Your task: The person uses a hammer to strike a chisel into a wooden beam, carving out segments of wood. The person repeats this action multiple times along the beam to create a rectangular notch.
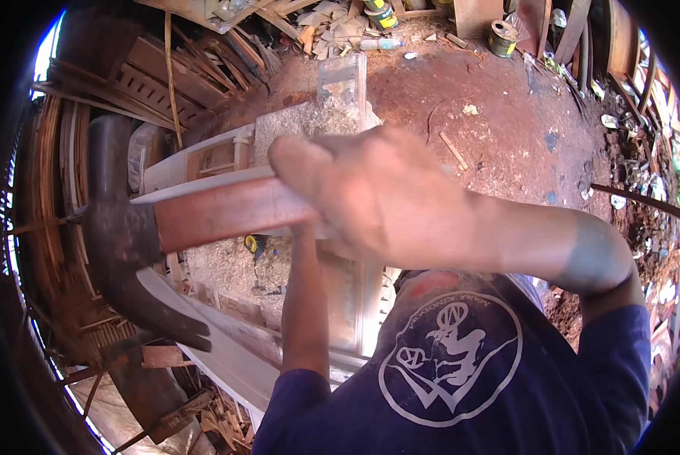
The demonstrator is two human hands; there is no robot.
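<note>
My right hand (393, 193) is raised close to the camera, fingers wrapped round the reddish-brown wooden handle of a claw hammer (222, 216). The dark metal head lies to the left, its split claw curving down toward me. My left forearm (305, 303) reaches forward beneath the hammer. The left hand itself is hidden behind the handle and my right hand, so its fingers do not show. Below both is a workbench (287, 125) strewn with pale wood shavings. A wooden frame (218, 159) with crosspieces lies at its left side.
A small yellow-and-black object (255, 244) sits among the shavings. Long pale boards (218, 356) run along the near left. Stacked planks (139, 83) lean at the far left. Tins (502, 38), a plastic bottle (381, 45) and wood scraps lie on the reddish earth floor (499, 129).
</note>
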